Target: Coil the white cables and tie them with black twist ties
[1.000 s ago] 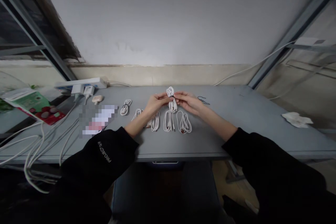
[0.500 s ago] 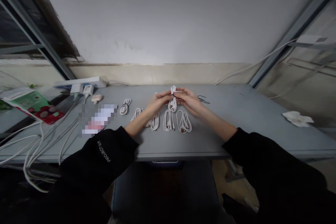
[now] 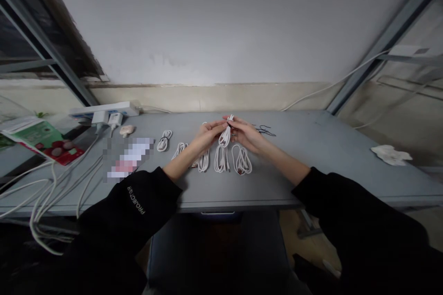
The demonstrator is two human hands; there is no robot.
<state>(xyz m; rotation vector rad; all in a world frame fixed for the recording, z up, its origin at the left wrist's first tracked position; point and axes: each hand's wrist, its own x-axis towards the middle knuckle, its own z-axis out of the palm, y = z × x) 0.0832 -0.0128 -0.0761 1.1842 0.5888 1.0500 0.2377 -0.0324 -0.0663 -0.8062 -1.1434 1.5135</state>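
Observation:
A coiled white cable (image 3: 225,135) with a dark tie round its middle is held up above the desk between my two hands. My left hand (image 3: 210,132) is closed on it from the left, thumb and fingers near the tie. From the right, my right hand (image 3: 246,133) pinches the same spot. Below them on the desk lie more coiled white cables: one (image 3: 220,159) right under the held coil, one (image 3: 242,160) to its right, and others (image 3: 203,162) partly behind my left forearm. A coil (image 3: 164,141) with a dark tie rests farther left.
Several loose black ties (image 3: 265,130) lie behind my right hand. A crumpled white tissue (image 3: 391,154) is at the right. On the left are a power strip (image 3: 128,109) with plugs, a pinkish-white case (image 3: 127,130), a green and red packet (image 3: 44,140) and trailing white cables (image 3: 55,193).
The held coil has tilted, its upper end leaning right and its lower end left. Both hands stay on it with slightly shifted fingers.

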